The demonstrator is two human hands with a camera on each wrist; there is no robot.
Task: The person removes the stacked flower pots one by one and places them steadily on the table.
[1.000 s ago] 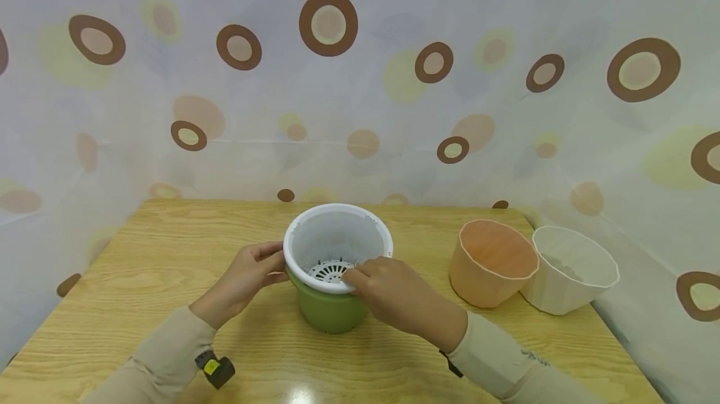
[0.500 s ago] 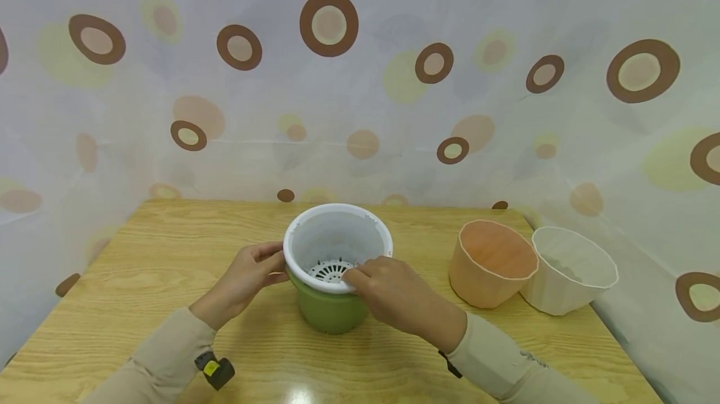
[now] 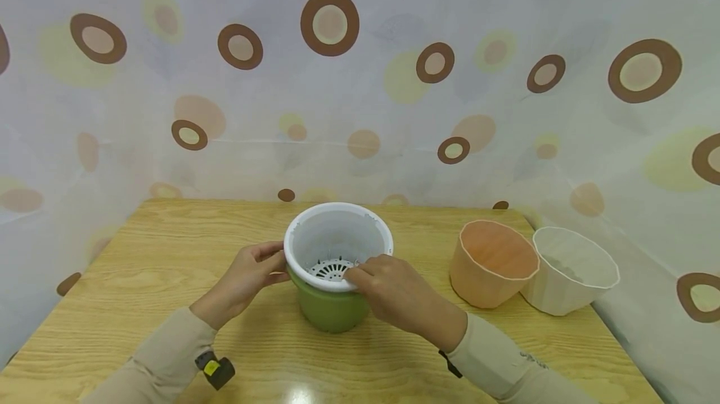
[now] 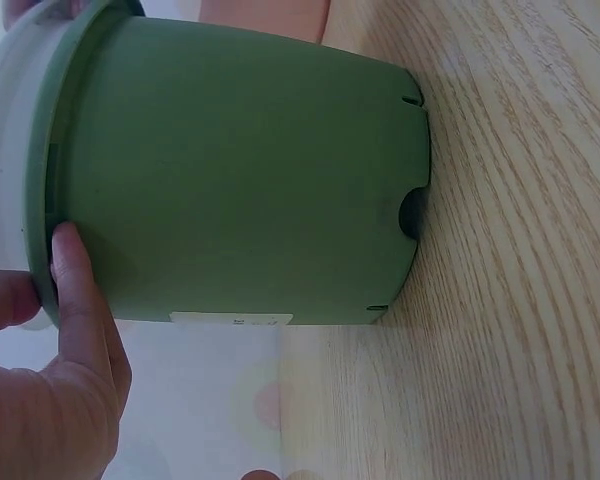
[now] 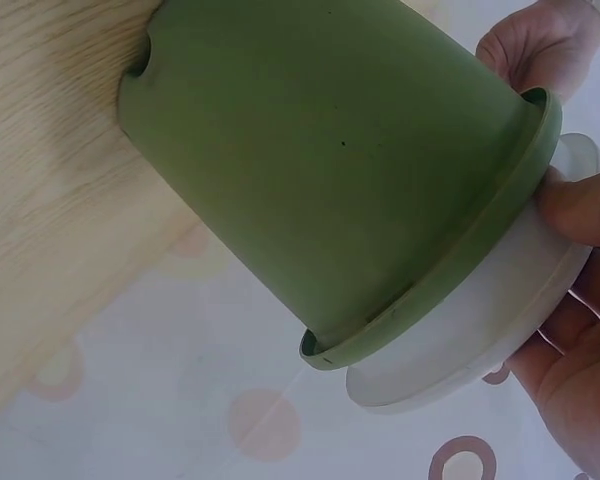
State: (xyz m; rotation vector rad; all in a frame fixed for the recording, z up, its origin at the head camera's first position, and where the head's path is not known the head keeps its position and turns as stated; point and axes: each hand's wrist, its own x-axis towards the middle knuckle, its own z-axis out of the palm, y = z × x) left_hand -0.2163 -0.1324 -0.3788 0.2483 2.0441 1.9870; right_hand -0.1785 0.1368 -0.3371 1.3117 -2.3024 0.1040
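A white flower pot (image 3: 337,229) with a slotted bottom sits inside a green flower pot (image 3: 333,311), upright on the wooden table. Its rim stands above the green one, and a band of white wall (image 5: 460,330) shows between the two in the right wrist view. On the left side, my left hand (image 3: 242,279) holds the green pot by its rim; one finger lies under that rim in the left wrist view. My right hand (image 3: 399,294) grips the white pot's rim at the near right, thumb on the outside and fingers reaching over into the pot.
An orange pleated pot (image 3: 478,288) and a cream pleated pot (image 3: 562,297) stand side by side at the table's right edge. Behind the wooden table (image 3: 185,229) hangs a backdrop (image 3: 360,91) printed with circles. A pale label (image 4: 230,319) is on the green pot's side.
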